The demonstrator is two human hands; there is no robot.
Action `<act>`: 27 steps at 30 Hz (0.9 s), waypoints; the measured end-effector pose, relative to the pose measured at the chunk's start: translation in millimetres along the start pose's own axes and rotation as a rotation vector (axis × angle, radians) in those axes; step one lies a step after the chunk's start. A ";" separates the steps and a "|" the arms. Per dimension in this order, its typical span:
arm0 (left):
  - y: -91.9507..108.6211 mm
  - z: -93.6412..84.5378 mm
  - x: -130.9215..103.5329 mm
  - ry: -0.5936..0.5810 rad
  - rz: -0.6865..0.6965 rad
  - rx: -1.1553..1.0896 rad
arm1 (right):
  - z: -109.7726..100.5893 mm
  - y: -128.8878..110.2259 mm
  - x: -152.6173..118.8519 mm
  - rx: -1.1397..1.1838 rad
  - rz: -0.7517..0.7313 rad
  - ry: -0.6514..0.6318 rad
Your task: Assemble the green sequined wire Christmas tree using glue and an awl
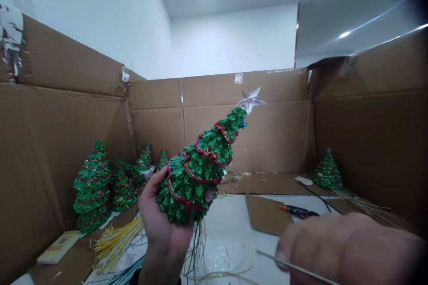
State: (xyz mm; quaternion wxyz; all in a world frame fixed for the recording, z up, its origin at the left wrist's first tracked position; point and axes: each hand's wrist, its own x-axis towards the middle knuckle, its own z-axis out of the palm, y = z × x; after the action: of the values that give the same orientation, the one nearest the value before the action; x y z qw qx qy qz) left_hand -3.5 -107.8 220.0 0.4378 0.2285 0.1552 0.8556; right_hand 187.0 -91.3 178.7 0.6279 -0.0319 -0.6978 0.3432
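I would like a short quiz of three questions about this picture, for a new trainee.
1. True or false: the glitter Christmas tree in the left hand stands upright.
2. What tops that tree?
A. clear star
B. red bow
C. gold bell
3. Fill in: the right hand pinches a thin ____.

Key
1. False: it tilts to the right.
2. A, the clear star.
3. Strand, the thin strand; its material cannot be told.
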 end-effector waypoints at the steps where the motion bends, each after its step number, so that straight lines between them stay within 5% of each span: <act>1: 0.0 -0.1 0.5 -0.002 -0.016 -0.010 | 1.4 -2.1 6.1 -0.008 -0.063 -0.049; 4: -0.5 1.0 1.0 0.046 -0.064 -0.035 | 8.7 -7.9 24.2 -0.029 -0.155 -0.029; 15: -1.7 2.4 0.4 0.089 -0.039 -0.015 | 34.7 -4.6 31.4 0.146 0.086 0.364; 27: -2.8 4.6 0.6 0.085 -0.101 -0.015 | 35.6 4.2 40.2 0.247 0.280 0.407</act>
State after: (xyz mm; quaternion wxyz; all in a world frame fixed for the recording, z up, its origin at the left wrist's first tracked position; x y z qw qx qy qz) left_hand 0.5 -105.4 222.7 0.4751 0.1805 0.1788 0.8424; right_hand 145.0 -84.7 211.7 0.7008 -0.1197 -0.4989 0.4956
